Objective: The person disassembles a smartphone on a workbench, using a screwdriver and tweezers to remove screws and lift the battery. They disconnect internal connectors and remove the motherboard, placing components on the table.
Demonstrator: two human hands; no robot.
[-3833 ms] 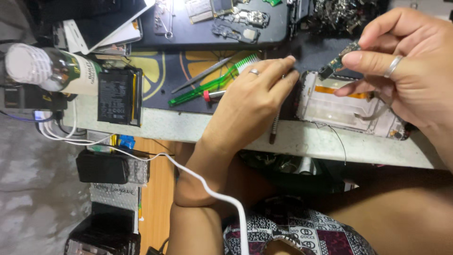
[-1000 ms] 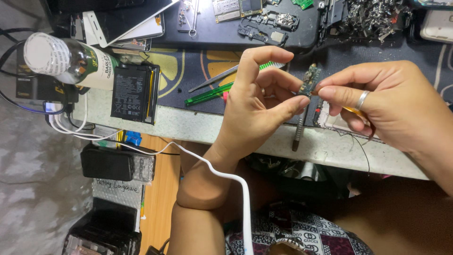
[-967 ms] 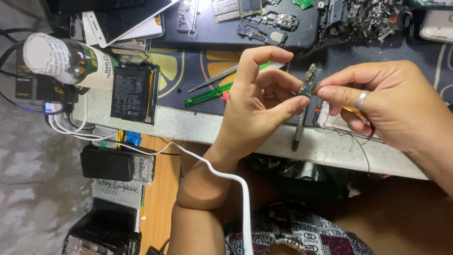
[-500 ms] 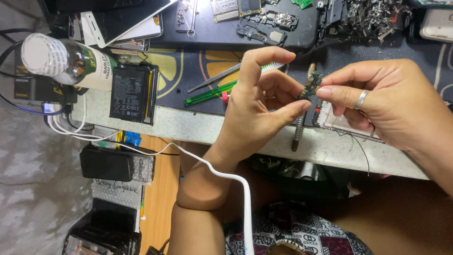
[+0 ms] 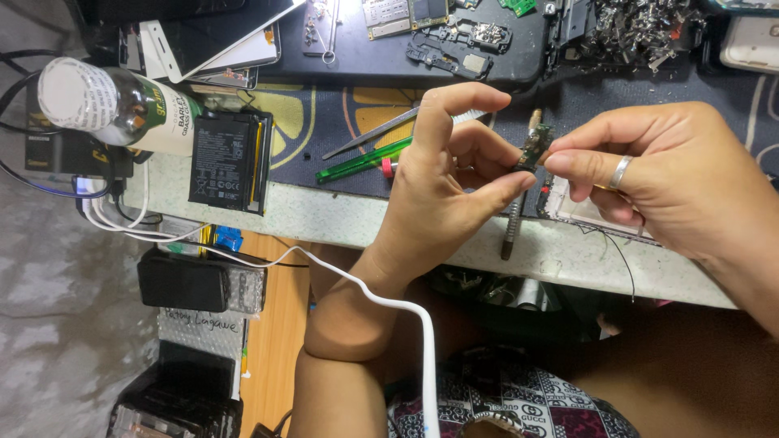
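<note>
My right hand (image 5: 657, 178), a ring on one finger, pinches a small green circuit board (image 5: 534, 147) between thumb and forefinger above the bench edge. My left hand (image 5: 442, 182) is close against the board from the left, thumb tip touching its lower end and forefinger raised. A thin metal tool (image 5: 510, 231) runs down from behind the board past my left thumb; my left hand seems to grip it. An opened phone frame (image 5: 578, 216) lies under my right hand.
A bottle (image 5: 114, 104) lies on its side at far left beside a black battery (image 5: 231, 158). A green pen (image 5: 361, 161) and tweezers (image 5: 373, 134) lie on the mat. A dark tray (image 5: 381, 61) with parts and a scrap pile (image 5: 641, 28) are behind. A white cable (image 5: 398, 307) crosses my left wrist.
Over the past seconds my hands came together, the right bringing the board down to the left hand's tool. In the last half second they have hardly moved.
</note>
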